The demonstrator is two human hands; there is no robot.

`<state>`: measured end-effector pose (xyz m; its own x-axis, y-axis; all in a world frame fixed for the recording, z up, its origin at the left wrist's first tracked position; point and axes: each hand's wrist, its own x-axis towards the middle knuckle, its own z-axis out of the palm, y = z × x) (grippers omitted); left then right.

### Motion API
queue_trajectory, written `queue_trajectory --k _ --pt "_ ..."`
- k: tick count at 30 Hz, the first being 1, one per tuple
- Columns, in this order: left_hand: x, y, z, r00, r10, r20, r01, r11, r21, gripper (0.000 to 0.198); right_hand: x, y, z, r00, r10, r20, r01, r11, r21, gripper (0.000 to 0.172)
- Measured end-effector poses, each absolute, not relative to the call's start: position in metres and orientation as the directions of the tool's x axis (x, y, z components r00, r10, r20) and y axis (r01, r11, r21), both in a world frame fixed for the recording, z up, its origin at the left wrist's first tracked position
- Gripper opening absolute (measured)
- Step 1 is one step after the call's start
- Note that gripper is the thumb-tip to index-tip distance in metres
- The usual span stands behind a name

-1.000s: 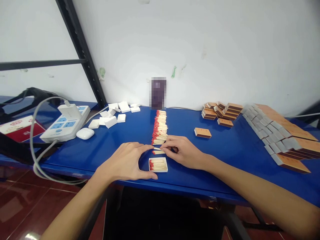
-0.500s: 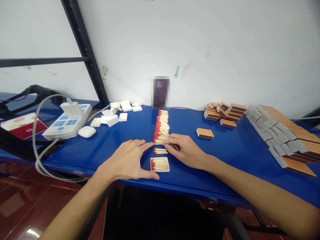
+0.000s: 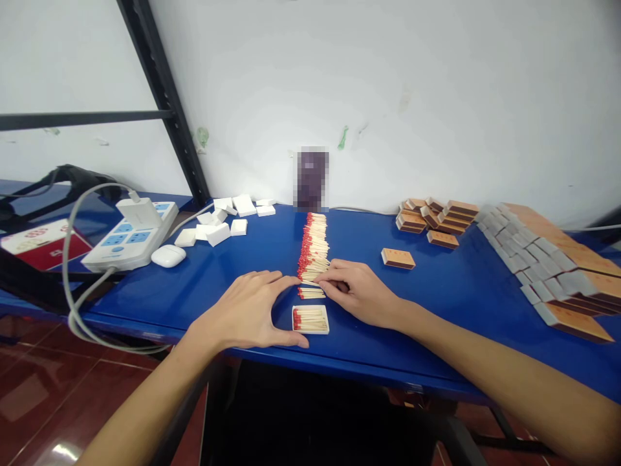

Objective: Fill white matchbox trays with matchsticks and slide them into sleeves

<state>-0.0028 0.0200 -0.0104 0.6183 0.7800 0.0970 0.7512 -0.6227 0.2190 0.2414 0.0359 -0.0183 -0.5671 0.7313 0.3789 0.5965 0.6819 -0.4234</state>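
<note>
A long row of red-tipped matches (image 3: 314,249) lies on the blue table, running back toward the wall. At its near end my right hand (image 3: 356,291) is closed in a pinch at the plain end of a match (image 3: 308,283). My left hand (image 3: 252,310) is open, thumb and index finger spread wide; its index fingertip is by the red heads. A small separate group of matches (image 3: 311,293) lies just in front of the row. Nearer to me, a white matchbox tray (image 3: 326,318) holds matches, with my left thumb by its front edge.
White empty trays (image 3: 218,233) lie scattered at back left, near a power strip (image 3: 138,236) and a white earbud case (image 3: 168,256). One orange matchbox (image 3: 398,258) lies right of the row. More matchboxes (image 3: 444,217) are piled behind it, and stacked sleeves (image 3: 548,265) stand far right.
The match at my right fingertips has shifted slightly toward me and tilted, narrowing the gap to the small group. Both hands have barely moved.
</note>
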Motion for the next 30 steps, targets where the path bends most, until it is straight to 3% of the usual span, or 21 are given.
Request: queue_trajectory --k 6,22,30 --pt "-0.0026 0.0199 -0.0096 0.619 0.780 0.090 0.752 -0.622 0.217 0.100 0.2428 0.0373 -0.0223 -0.561 0.724 0.402 0.571 0.689 -0.446 0.017" --pt "-0.0024 0.0194 -0.0071 0.622 0.780 0.068 0.753 -0.619 0.224 0.092 0.2424 0.0382 -0.0208 -0.565 0.702 0.433 0.556 0.712 -0.429 0.015" --pt "-0.0025 0.0202 -0.0086 0.611 0.788 0.076 0.760 -0.611 0.222 0.100 0.2430 0.0405 -0.0228 -0.544 0.715 0.439 0.588 0.698 -0.408 0.020"
